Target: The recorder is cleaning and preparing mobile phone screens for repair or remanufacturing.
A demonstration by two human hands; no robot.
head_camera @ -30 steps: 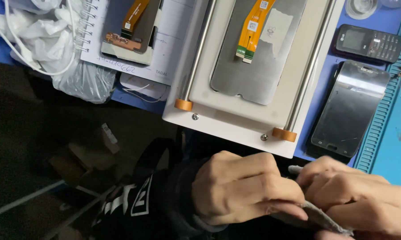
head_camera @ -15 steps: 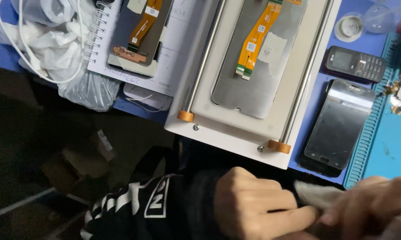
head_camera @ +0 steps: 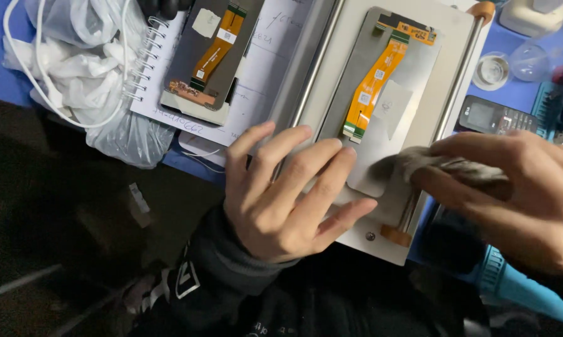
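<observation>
My left hand [head_camera: 287, 190] lies flat, fingers spread, on the near left corner of a white heating plate [head_camera: 456, 37] with two metal rails. On the plate lies a grey phone screen panel [head_camera: 387, 125], back side up, with an orange flex cable [head_camera: 374, 84]. My right hand [head_camera: 512, 193] grips a crumpled grey cloth [head_camera: 412, 163] and presses it on the panel's lower right part.
A second screen panel [head_camera: 209, 56] rests on a spiral notebook [head_camera: 275, 62] at the left, beside a plastic bag [head_camera: 81, 68] and a white cable. A small button phone [head_camera: 497, 117], a clear bottle and a blue mat [head_camera: 518, 284] are at the right.
Both hands have come up from my lap onto the plate. The left hand now lies flat on it, and the right hand has brought the cloth onto the screen panel.
</observation>
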